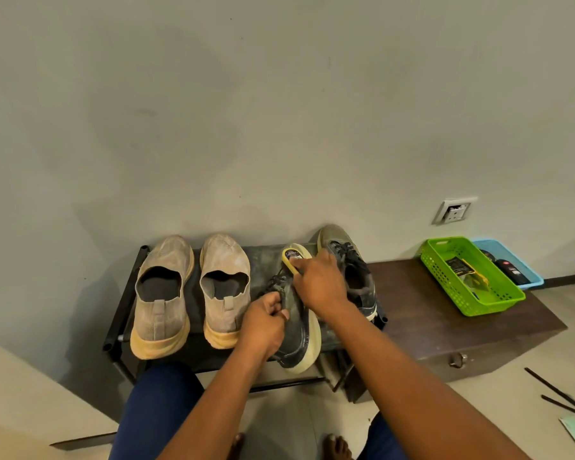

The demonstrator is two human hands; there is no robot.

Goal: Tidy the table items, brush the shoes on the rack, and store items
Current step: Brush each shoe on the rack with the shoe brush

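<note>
Shoes on a low black rack (113, 323) set against the wall. At left, a beige slip-on pair (193, 293) stands heels toward the viewer. At right, a dark lace-up shoe (297, 333) with a pale sole is tipped on its side at the rack's front edge; its mate (352, 270) stands upright just behind. The left hand (266, 323) grasps the tilted shoe near its laces, fingers curled round the upper. The right hand (319, 283) grips a yellow-backed brush (294, 255), held against the toe end of the same shoe. Right of the rack, a dark wooden chest (445, 330) carries a green basket (445, 280) holding small packets, with a blue basket (531, 277) touching it behind.
</note>
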